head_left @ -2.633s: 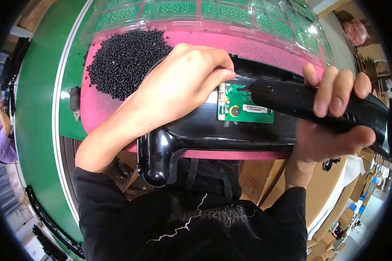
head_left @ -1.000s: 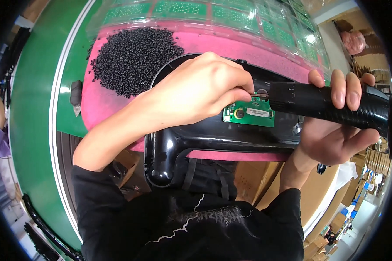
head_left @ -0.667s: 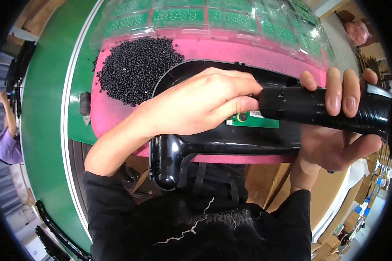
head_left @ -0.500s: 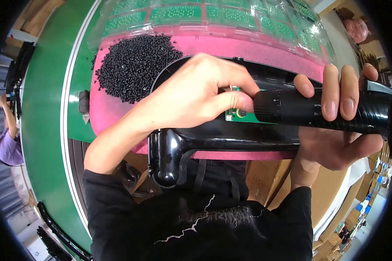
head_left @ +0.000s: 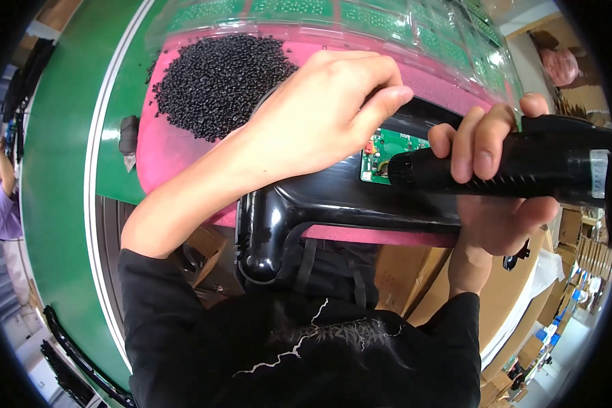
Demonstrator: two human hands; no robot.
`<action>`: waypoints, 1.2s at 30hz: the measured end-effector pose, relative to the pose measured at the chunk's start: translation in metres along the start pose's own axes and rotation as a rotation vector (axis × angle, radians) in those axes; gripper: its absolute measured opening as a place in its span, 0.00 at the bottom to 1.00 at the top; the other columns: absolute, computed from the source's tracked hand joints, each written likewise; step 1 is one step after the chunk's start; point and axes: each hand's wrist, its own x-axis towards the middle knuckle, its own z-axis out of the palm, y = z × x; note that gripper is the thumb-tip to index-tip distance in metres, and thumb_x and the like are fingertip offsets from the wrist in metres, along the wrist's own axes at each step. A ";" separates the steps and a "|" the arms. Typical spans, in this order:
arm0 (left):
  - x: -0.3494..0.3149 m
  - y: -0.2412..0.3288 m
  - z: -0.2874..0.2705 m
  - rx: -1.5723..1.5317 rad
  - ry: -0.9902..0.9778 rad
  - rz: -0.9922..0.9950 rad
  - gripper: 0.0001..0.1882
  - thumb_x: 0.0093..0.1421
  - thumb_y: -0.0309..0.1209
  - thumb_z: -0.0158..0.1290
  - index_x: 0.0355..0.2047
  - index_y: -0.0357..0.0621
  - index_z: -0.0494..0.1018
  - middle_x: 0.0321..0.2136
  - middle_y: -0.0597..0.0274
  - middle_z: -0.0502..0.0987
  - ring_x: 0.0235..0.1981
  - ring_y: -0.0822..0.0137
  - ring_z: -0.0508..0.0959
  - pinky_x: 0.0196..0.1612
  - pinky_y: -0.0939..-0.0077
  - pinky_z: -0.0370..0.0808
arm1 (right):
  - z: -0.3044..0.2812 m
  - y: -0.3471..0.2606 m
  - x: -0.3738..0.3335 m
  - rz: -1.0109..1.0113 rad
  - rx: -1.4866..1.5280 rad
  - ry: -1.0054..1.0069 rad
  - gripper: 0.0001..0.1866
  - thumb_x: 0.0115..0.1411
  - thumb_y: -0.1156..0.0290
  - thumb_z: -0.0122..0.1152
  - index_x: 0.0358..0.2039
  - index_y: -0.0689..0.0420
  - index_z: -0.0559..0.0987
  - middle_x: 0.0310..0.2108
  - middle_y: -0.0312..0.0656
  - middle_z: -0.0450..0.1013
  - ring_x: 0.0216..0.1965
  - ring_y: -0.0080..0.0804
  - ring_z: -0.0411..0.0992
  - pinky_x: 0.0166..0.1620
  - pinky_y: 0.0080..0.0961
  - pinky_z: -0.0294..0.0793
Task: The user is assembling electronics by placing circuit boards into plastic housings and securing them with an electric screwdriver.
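Note:
A black electric screwdriver (head_left: pixel 544 163) lies across my right hand (head_left: pixel 481 143), its fingers wrapped round the barrel. Its ribbed nose is over a green circuit board (head_left: pixel 401 140) set in a long black plastic housing (head_left: pixel 340 204); the bit is hidden. My left hand (head_left: pixel 333 102) hovers above the housing's far side, with thumb and index finger pinched together. Whatever may be between those fingertips is too small to make out. Beyond my left wrist rises a heap of small black screws (head_left: pixel 217 85).
Under the housing is a pink mat (head_left: pixel 166 160) on a green table (head_left: pixel 61 177). Clear plastic trays (head_left: pixel 306 27) of green boards line the far edge. A small dark-wrapped tool (head_left: pixel 128 136) lies left of the mat. Another person's purple sleeve (head_left: pixel 4 216) shows at far left.
My left hand has lifted off the circuit board and moved away toward the far side. The screwdriver has turned in my right hand, and its nose has shifted slightly left over the board.

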 end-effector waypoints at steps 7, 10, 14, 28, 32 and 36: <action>-0.002 -0.003 0.004 -0.028 -0.041 0.100 0.07 0.60 0.26 0.56 0.36 0.35 0.74 0.30 0.51 0.77 0.32 0.53 0.79 0.36 0.66 0.75 | 0.009 -0.003 0.006 0.051 -0.112 -0.075 0.45 0.50 0.34 0.67 0.60 0.47 0.65 0.28 0.29 0.66 0.27 0.24 0.65 0.38 0.31 0.64; -0.004 -0.001 0.002 -0.037 -0.077 0.055 0.06 0.61 0.25 0.54 0.35 0.34 0.73 0.31 0.48 0.77 0.35 0.46 0.78 0.37 0.60 0.74 | 0.019 0.000 0.004 0.112 -0.113 -0.037 0.47 0.47 0.33 0.67 0.61 0.46 0.65 0.27 0.29 0.66 0.26 0.24 0.65 0.38 0.31 0.64; -0.005 -0.004 0.006 -0.042 -0.032 0.144 0.06 0.60 0.25 0.54 0.36 0.34 0.72 0.30 0.47 0.76 0.35 0.44 0.77 0.38 0.58 0.73 | 0.016 0.003 0.008 0.151 -0.110 -0.056 0.49 0.46 0.33 0.67 0.63 0.46 0.65 0.26 0.28 0.66 0.26 0.23 0.66 0.38 0.31 0.64; -0.005 -0.003 0.003 -0.089 -0.279 0.165 0.10 0.56 0.26 0.59 0.33 0.32 0.72 0.28 0.50 0.76 0.31 0.47 0.77 0.35 0.60 0.73 | 0.003 -0.011 -0.002 -0.101 0.002 0.105 0.43 0.55 0.38 0.66 0.62 0.50 0.62 0.30 0.26 0.66 0.29 0.19 0.63 0.41 0.27 0.58; -0.003 -0.001 0.005 -0.132 -0.321 0.236 0.11 0.55 0.28 0.61 0.32 0.33 0.73 0.26 0.52 0.74 0.28 0.49 0.76 0.32 0.61 0.72 | 0.001 -0.020 -0.005 -0.222 0.070 0.282 0.43 0.56 0.42 0.68 0.61 0.55 0.62 0.32 0.26 0.65 0.32 0.19 0.63 0.44 0.27 0.57; -0.005 0.003 0.001 -0.060 -0.273 0.268 0.10 0.54 0.27 0.61 0.30 0.35 0.73 0.26 0.54 0.74 0.27 0.52 0.77 0.30 0.62 0.73 | -0.001 -0.022 -0.006 -0.261 0.123 0.306 0.42 0.57 0.45 0.68 0.62 0.57 0.61 0.34 0.26 0.65 0.35 0.19 0.63 0.46 0.29 0.56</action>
